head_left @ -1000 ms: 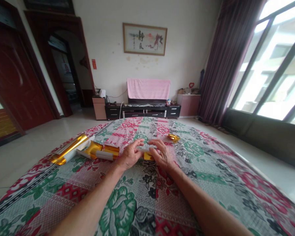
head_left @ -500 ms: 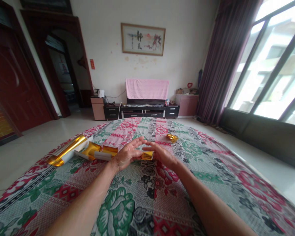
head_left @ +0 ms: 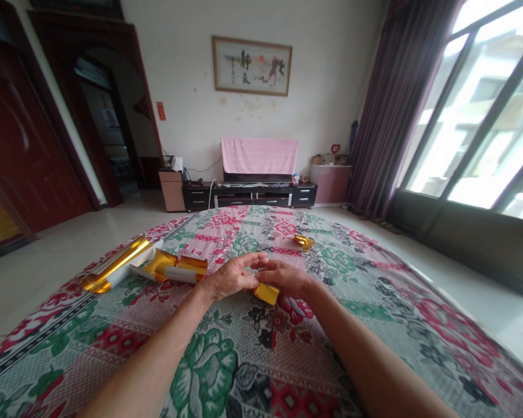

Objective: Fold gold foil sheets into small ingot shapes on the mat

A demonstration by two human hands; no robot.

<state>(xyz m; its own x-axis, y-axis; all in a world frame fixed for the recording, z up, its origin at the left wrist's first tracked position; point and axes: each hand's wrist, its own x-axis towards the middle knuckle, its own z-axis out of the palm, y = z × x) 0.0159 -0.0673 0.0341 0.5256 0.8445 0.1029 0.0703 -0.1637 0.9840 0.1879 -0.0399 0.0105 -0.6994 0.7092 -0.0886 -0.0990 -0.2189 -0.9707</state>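
My left hand (head_left: 234,277) and my right hand (head_left: 286,276) meet above the middle of the cloth-covered table. Between them is a small folded piece of gold foil (head_left: 267,294), tilted, with its lower part showing below the fingers. My left thumb presses at its upper left corner, and the left fingers reach across to the right hand. The right fingers curl over the foil's top edge; their tips are partly hidden. To the left of my left hand lies a sheet of gold foil (head_left: 192,264) with a white underside, partly curled.
A roll of gold foil (head_left: 124,261) lies farther left near the table edge. A crumpled gold foil scrap (head_left: 304,241) sits beyond my right hand. The flowered tablecloth (head_left: 209,366) covers the round table. A low cabinet (head_left: 198,197) stands by the far wall.
The fingers of both hands have closed in and now overlap. The small gold foil piece has turned from lying level to tilted, its lower end coming toward me.
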